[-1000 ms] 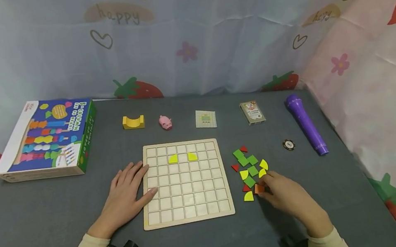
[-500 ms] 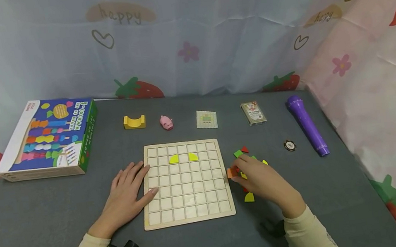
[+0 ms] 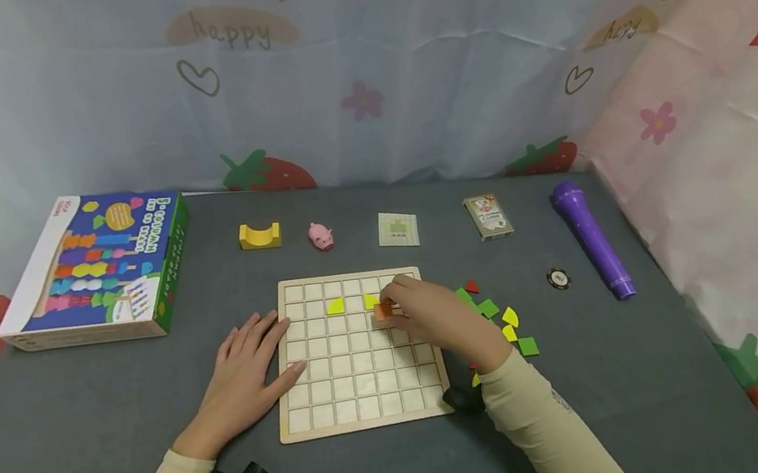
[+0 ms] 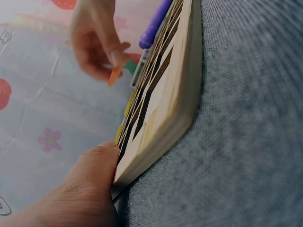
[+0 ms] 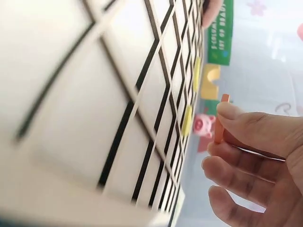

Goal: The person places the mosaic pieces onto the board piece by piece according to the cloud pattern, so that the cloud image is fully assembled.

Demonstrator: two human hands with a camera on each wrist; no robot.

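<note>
A light wooden board (image 3: 342, 366) with a grid of square recesses lies in the middle of the table. My left hand (image 3: 234, 391) rests along its left side, fingers spread; its thumb (image 4: 97, 163) touches the board's edge in the left wrist view. Over the upper right part of the grid, my right hand (image 3: 435, 313) pinches an orange square tile (image 3: 382, 312) between thumb and fingers. The tile (image 5: 219, 127) is on edge above the board in the right wrist view. Two yellow quarter-circle tiles (image 3: 335, 306) sit in the second row.
Loose green (image 3: 528, 346), yellow (image 3: 509, 317) and red (image 3: 471, 287) tiles lie right of the board, partly behind the right arm. Behind stand a game box (image 3: 96, 270), yellow block (image 3: 260, 236), pink pig (image 3: 321, 236), pattern card (image 3: 397, 229), card pack (image 3: 488, 216), chip (image 3: 559, 278) and purple microphone (image 3: 593, 240).
My right hand has carried the orange tile leftward from the loose tiles to over the board. One green tile now lies farther right. The left hand stays put.
</note>
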